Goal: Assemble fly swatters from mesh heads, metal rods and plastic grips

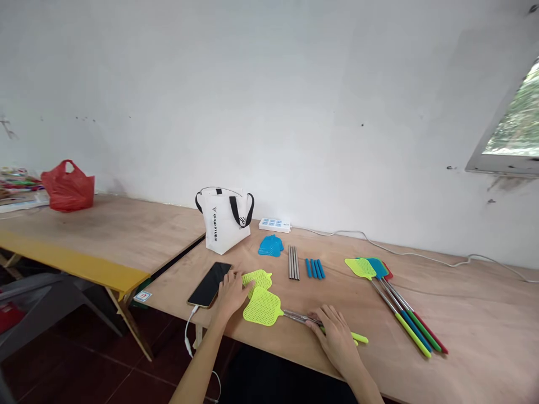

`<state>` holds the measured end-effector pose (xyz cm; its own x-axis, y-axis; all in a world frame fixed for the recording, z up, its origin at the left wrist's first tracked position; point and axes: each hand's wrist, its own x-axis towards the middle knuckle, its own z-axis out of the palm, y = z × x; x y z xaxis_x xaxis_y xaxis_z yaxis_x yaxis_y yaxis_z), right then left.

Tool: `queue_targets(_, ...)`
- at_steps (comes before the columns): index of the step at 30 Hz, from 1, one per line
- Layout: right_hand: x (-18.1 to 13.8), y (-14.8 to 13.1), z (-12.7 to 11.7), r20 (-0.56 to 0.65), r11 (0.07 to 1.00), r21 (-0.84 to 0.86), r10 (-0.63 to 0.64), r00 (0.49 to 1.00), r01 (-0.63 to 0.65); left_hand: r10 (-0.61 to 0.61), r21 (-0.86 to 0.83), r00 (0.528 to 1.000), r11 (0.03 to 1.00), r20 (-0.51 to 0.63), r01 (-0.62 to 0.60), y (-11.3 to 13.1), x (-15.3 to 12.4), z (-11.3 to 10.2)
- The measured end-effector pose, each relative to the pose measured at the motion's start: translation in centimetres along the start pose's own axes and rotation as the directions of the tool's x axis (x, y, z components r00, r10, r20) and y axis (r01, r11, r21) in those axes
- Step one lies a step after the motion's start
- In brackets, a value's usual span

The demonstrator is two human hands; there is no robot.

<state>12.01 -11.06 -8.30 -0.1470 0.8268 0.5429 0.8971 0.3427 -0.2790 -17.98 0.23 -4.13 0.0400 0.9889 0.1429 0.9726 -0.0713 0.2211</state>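
Note:
My left hand (231,296) lies on the wooden table (463,314), fingers touching a loose yellow-green swatter head (257,277), next to a black phone (209,284). My right hand (334,332) is closed over the metal rod and green handle of an assembled yellow-green fly swatter (263,307) lying flat in front of me. Further back lie loose blue swatter heads (270,246), several metal rods (293,262) and several blue handle grips (315,268).
Three finished swatters (400,306) lie at the right. A white tote bag (224,220) and a power strip (274,225) stand by the wall. A second table (105,235) at left holds a red plastic bag (67,186). A window (514,123) is at right.

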Motion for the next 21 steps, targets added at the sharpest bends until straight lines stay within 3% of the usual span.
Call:
queue_targets(5,-0.1,-0.1,0.1,-0.012,0.999,-0.039,-0.035,0.999,0.035,-0.008,-0.075,1.0,0.997,0.001,0.008,0.1,0.0,-0.1)
queue_targets(8,0.1,-0.1,0.0,-0.051,0.997,-0.04,-0.063,0.997,0.061,-0.008,-0.275,1.0,0.962,-0.005,0.007,-0.4,0.5,-0.5)
queue_targets(10,0.2,-0.1,-0.1,-0.091,0.998,-0.029,-0.054,0.994,0.051,-0.069,-0.439,0.995,0.898,-0.069,0.032,-0.6,0.8,-1.0)
queue_targets(13,0.4,-0.1,-0.5,-0.131,0.998,0.051,-0.015,0.991,0.022,-0.182,-0.688,0.958,0.726,-0.221,-0.021,-0.1,0.7,-2.1)
queue_targets(15,0.3,-0.1,-0.7,-0.152,0.994,0.103,-0.012,0.988,0.028,-0.169,-0.837,0.951,0.531,-0.257,-0.132,0.8,0.3,-2.9)
queue_targets(18,0.0,-0.2,-0.9,-0.211,0.993,0.086,-0.06,0.976,0.08,-0.073,-0.959,0.981,0.233,-0.182,-0.16,3.0,-0.8,-3.7)
queue_targets(21,-0.2,-0.3,-1.1,-0.211,0.994,0.028,-0.095,0.973,0.104,-0.032,-0.983,0.994,0.156,-0.108,-0.102,5.4,-1.9,-3.6)
